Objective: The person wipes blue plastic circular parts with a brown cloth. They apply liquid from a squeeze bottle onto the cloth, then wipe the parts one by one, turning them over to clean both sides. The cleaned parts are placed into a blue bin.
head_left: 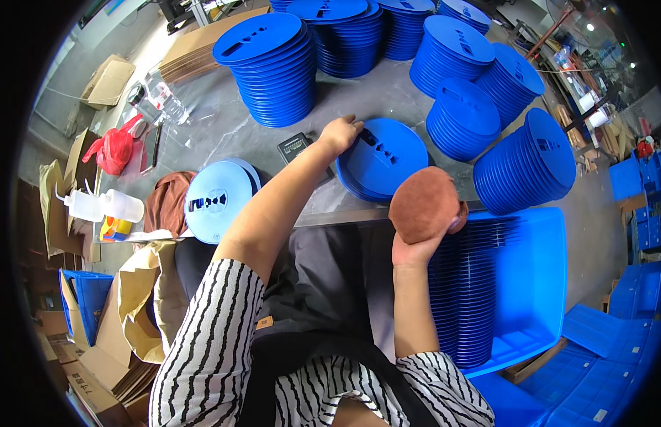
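A short stack of blue plastic reels (394, 153) lies flat near the table's front edge. My left hand (340, 135) reaches across to its upper left rim, with the fingers closed over the edge of the top reel. In my right hand (416, 249) is a folded reddish-brown cloth (423, 203), held up just in front of that stack. The cloth covers most of my right fingers. Beside my left forearm, a black device with buttons (293, 146) rests on the table, partly hidden by the arm. A pale blue reel (218, 196) leans at the front edge to the left.
Tall stacks of blue reels (273, 78) fill the table's back and right. At my right, a blue bin (533, 285) holds a row of dark blue reels (466, 306). A brown cloth (168, 203), white squeeze bottles (123, 206) and a red bag (115, 149) are left.
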The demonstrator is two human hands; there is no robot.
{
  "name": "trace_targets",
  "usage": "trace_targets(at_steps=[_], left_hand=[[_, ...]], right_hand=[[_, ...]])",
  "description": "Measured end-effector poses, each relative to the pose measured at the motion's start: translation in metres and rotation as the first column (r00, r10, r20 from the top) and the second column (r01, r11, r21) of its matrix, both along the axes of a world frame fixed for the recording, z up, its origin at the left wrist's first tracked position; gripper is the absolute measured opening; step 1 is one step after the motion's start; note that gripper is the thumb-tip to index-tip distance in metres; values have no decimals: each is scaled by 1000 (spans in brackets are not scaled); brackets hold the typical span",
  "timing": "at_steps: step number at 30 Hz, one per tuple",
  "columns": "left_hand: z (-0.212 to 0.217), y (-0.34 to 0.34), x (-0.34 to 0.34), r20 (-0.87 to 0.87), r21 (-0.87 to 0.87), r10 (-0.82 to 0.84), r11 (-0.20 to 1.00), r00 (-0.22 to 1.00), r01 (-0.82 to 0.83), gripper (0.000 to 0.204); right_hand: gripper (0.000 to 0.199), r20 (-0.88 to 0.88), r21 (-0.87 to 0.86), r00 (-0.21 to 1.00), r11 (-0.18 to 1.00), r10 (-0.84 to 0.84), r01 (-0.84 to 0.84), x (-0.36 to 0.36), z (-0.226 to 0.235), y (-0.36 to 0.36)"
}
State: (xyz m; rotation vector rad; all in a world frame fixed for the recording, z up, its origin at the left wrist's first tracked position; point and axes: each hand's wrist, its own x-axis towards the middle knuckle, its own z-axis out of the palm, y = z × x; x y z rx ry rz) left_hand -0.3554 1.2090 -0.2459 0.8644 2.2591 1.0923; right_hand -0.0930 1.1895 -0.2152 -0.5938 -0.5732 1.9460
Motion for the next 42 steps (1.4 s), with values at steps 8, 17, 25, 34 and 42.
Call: trace_targets(at_steps=[8,17,25,34,42], left_hand=[[-18,0,-16,-43,-169,-251,956,967,240,42],[73,-129,100,557,641,-148,702,817,-310,47],[29,-260,168,785,550,-240,692,571,-467,63],[-2,-316,193,858,508,-276,587,434,-631,88],[-13,-338,221,900,425,-153,527,409,-736,81]], right_hand=[[76,-51,-67,995,994,89,-92,-36,-7,0],[62,-195,363,981,928,-8,80,9,10,-14],[53,-54,-53,953,952,299,-302,61,25,-70],[49,-17,-201,960,940,279,-277,55,1,-105],[75,468,821,848,477,-250,-313,39,-15,-99]])
